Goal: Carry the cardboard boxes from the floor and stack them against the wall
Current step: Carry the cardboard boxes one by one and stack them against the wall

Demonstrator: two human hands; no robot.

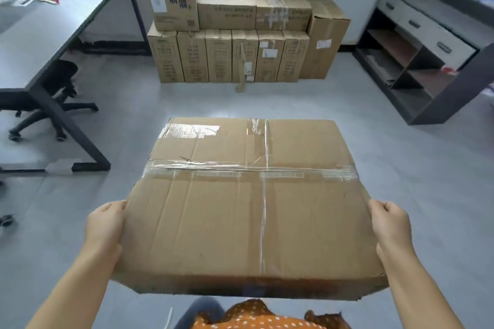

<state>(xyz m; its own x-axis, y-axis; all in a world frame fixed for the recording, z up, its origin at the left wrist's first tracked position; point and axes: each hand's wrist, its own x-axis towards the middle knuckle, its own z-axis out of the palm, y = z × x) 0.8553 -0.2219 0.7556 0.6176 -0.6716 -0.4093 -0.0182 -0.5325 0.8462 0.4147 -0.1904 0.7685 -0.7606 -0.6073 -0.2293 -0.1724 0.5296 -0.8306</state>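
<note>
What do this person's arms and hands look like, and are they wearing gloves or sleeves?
No gloves: the left hand and right hand are bare, with no rings, watch or bracelet showing. Both forearms are uncovered as far as the picture's lower edge, so no sleeves are in view. At the bottom edge shows an orange garment with white dots, and beside it blue fabric.
</note>
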